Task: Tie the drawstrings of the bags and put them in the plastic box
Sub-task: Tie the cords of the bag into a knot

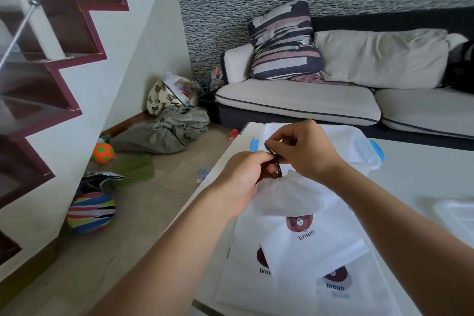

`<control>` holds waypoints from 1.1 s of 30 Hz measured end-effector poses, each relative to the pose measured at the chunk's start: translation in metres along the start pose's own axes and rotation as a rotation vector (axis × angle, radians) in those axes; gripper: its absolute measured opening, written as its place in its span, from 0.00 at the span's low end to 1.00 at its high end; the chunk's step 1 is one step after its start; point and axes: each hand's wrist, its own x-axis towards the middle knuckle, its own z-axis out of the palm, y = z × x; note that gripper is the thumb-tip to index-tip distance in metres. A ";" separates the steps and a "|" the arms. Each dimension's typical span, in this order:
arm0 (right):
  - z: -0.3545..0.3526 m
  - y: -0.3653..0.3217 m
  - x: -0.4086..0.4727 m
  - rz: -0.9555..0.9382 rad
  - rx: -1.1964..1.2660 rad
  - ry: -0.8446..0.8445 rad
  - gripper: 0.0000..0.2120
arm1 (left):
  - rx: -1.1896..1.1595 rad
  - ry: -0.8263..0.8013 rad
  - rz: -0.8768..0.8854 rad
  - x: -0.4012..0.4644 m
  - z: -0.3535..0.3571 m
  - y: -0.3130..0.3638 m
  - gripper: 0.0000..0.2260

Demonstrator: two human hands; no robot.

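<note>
White table (423,174) before a sofa (307,102); both hands pinch a dark drawstring (279,168) atop a white bag (289,195): left hand (243,177), right hand (305,149); plastic box (364,151) just behind; more bags (307,264) lie beneath.

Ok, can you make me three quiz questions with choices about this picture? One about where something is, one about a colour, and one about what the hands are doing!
1. Where is the plastic box?
A. On the floor
B. On the white table, behind the hands
C. On the sofa

2. What colour is the drawstring?
A. Dark
B. Yellow
C. Pink

3. What are the left hand and right hand doing?
A. Resting flat
B. Holding a ball
C. Pinching the drawstring above the white bag

Answers: 1 B, the box with blue latches sits on the table beyond the hands. 2 A, the cord looks black against the white fabric. 3 C, both hands' fingers curl round the cord at the bag's gathered top.
</note>
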 end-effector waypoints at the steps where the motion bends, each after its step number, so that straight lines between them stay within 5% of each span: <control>1: 0.000 0.001 0.000 0.003 0.002 0.000 0.06 | -0.033 -0.001 -0.030 0.001 0.001 0.000 0.14; 7: -0.001 0.001 -0.001 0.006 -0.002 -0.019 0.06 | 0.183 -0.018 0.090 0.000 -0.001 -0.004 0.21; 12: -0.017 -0.008 0.001 0.075 0.034 -0.122 0.13 | 0.109 -0.008 0.127 -0.003 -0.002 -0.001 0.16; 18: -0.039 -0.012 0.002 0.170 0.231 -0.117 0.03 | 0.010 0.115 0.136 -0.004 -0.005 0.003 0.16; 25: -0.037 -0.002 0.003 0.268 0.137 -0.203 0.03 | 0.007 0.254 0.168 0.000 -0.008 0.001 0.21; 33: -0.019 -0.007 0.000 0.133 0.108 -0.179 0.08 | -0.002 0.199 0.141 -0.002 -0.007 0.004 0.21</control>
